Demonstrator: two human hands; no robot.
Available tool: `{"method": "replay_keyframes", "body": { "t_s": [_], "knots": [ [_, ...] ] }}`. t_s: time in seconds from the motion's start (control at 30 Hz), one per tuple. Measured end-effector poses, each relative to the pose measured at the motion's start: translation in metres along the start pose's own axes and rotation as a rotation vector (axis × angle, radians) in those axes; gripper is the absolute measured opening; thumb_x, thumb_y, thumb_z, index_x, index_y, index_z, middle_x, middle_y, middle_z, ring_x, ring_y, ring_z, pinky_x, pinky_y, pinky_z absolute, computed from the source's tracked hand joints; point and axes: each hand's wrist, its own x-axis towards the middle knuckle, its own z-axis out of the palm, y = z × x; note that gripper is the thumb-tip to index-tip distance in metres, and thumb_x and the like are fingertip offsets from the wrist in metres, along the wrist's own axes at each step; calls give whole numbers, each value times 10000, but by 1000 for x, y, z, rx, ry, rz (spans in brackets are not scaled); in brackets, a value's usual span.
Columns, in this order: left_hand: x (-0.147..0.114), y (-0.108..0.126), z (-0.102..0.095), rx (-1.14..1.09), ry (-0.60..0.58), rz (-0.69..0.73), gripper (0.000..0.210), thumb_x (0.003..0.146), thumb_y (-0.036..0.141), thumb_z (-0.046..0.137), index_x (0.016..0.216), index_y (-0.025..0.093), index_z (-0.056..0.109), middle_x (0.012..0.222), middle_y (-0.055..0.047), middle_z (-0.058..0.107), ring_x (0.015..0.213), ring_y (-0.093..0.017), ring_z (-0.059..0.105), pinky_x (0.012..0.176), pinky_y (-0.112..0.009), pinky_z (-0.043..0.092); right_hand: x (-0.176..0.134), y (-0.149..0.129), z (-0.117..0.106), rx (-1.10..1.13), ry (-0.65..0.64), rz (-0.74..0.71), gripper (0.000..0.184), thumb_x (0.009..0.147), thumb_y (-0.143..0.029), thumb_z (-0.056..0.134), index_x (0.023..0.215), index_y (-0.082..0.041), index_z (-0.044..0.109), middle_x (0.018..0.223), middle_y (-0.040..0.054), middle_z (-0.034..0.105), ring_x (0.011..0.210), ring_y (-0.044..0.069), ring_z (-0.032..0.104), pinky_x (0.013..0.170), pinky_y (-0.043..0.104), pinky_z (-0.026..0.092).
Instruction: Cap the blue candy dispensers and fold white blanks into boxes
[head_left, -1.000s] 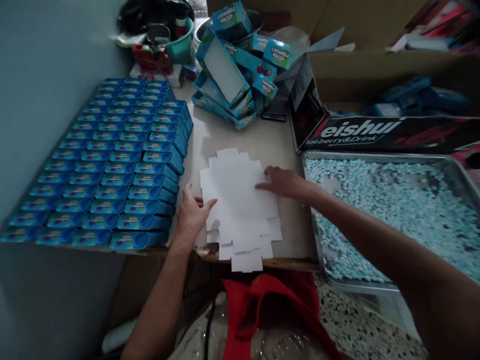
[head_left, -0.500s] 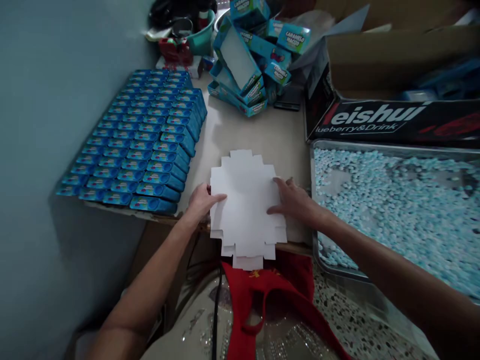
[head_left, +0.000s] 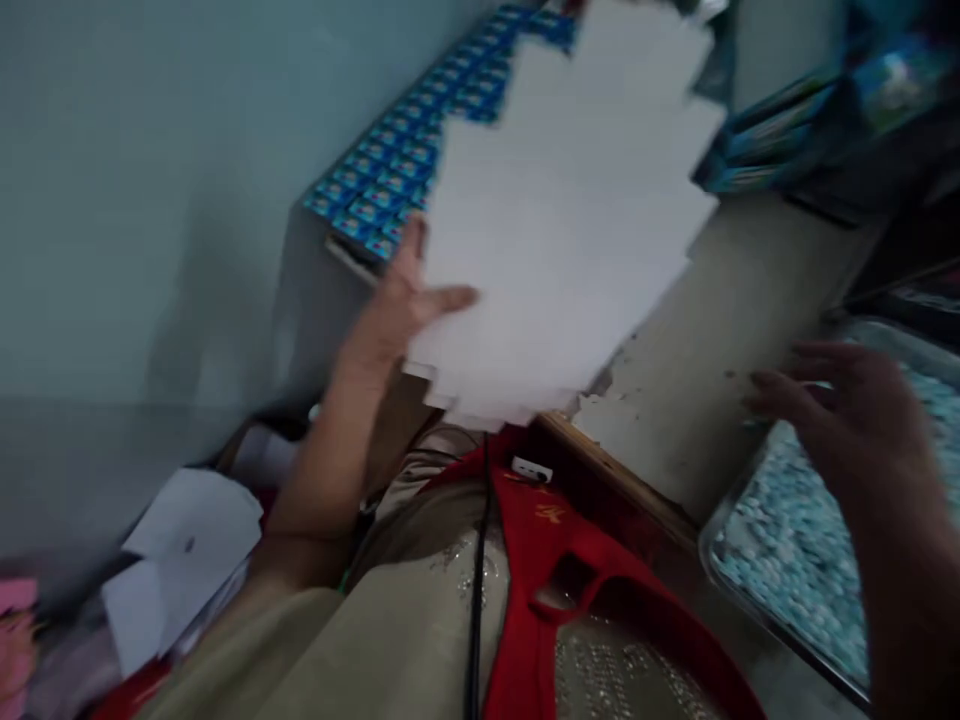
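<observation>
My left hand (head_left: pixel 401 305) grips the left edge of a stack of flat white cardboard box blanks (head_left: pixel 562 210), thumb on top and fingers at the side. The blanks have stepped, notched edges and are lifted and tilted over the table's near edge. My right hand (head_left: pixel 847 400) is off the blanks, blurred, above the table's right side by the tray. Its thumb and fingers are apart with nothing seen between them. Beneath it, a metal tray (head_left: pixel 709 560) holds many small pale blue and white pieces (head_left: pixel 802 530).
Rows of small blue boxes (head_left: pixel 390 180) stand by the wall, partly behind the blanks. Blue display cartons (head_left: pixel 780 130) pile up at the back right. White sheets (head_left: pixel 199 530) lie low at the left. The table's wooden edge (head_left: pixel 622 475) runs in front of me.
The view has swung left and down. My left hand has raised the blanks off the table. My right hand has let go of them and moved right, towards the tray.
</observation>
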Motion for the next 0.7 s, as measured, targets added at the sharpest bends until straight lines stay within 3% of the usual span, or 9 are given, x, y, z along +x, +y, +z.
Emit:
{"method": "replay_keyframes", "body": {
  "t_s": [0.07, 0.1, 0.13, 0.2, 0.27, 0.37, 0.43, 0.57, 0.7],
  "knots": [
    [-17, 2, -81, 158, 260, 81, 944, 747, 452, 802, 1530, 183, 350, 1708, -47, 354, 1623, -308, 259, 1313, -526, 262, -14, -4, 2, -104, 43, -59, 489, 816, -669, 682, 1195, -369, 607, 1062, 190, 739, 912, 361, 727, 785, 566, 571],
    [-30, 2, -117, 289, 344, 97, 858, 763, 517, 781, 1496, 250, 424, 1674, 31, 407, 1634, -296, 227, 1319, -510, 230, -22, -4, 8, -145, 16, -102, 457, 824, -674, 669, 1170, -378, 622, 1045, 182, 740, 915, 369, 723, 797, 579, 573],
    [-44, 0, -148, 388, 398, 131, 771, 796, 561, 726, 1444, 225, 477, 1570, 64, 500, 1618, -297, 253, 1284, -522, 194, -28, -3, 15, -176, -28, -159, 421, 837, -670, 656, 1146, -385, 632, 1030, 167, 740, 904, 368, 722, 810, 582, 576],
    [-75, -11, -191, 400, 421, 97, 721, 740, 539, 803, 1326, 230, 521, 1479, 91, 602, 1491, -255, 488, 1248, -538, 318, -39, 1, 33, -235, -99, -307, 337, 883, -637, 624, 1108, -387, 644, 1010, 141, 734, 872, 344, 722, 843, 566, 580],
    [-105, -36, -210, 356, 484, -75, 673, 675, 515, 862, 1212, 270, 540, 1359, 116, 668, 1345, -233, 621, 1193, -521, 436, -46, 7, 50, -298, -132, -437, 275, 927, -591, 591, 1089, -376, 645, 1006, 128, 725, 822, 312, 721, 834, 528, 586],
    [-137, -97, -206, 302, 613, -427, 575, 592, 330, 903, 1016, 249, 523, 1040, 96, 691, 1122, -251, 707, 1119, -582, 499, -53, 15, 69, -363, -164, -483, 266, 965, -537, 530, 1133, -356, 628, 1066, 136, 708, 832, 313, 729, 798, 512, 592],
    [-147, -145, -190, 213, 645, -589, 539, 621, 161, 852, 1015, 243, 493, 996, 80, 686, 1025, -209, 709, 1082, -532, 543, -55, 20, 76, -427, -197, -488, 284, 979, -514, 491, 1185, -364, 616, 1139, 152, 700, 967, 354, 730, 845, 528, 587],
    [-141, -224, -145, 107, 635, -687, 510, 687, 190, 829, 1047, 214, 469, 1007, 23, 703, 969, -171, 694, 959, -389, 601, -58, 23, 85, -564, -235, -528, 332, 1014, -478, 459, 1283, -343, 600, 1234, 171, 691, 1158, 380, 676, 966, 522, 564],
    [-119, -258, -104, 39, 614, -725, 475, 750, 212, 773, 1110, 173, 466, 1038, -43, 698, 994, -170, 683, 932, -345, 587, -58, 21, 93, -661, -256, -610, 374, 1057, -394, 410, 1304, -214, 627, 1248, 180, 682, 1158, 323, 657, 1040, 455, 530]
  ]
}}
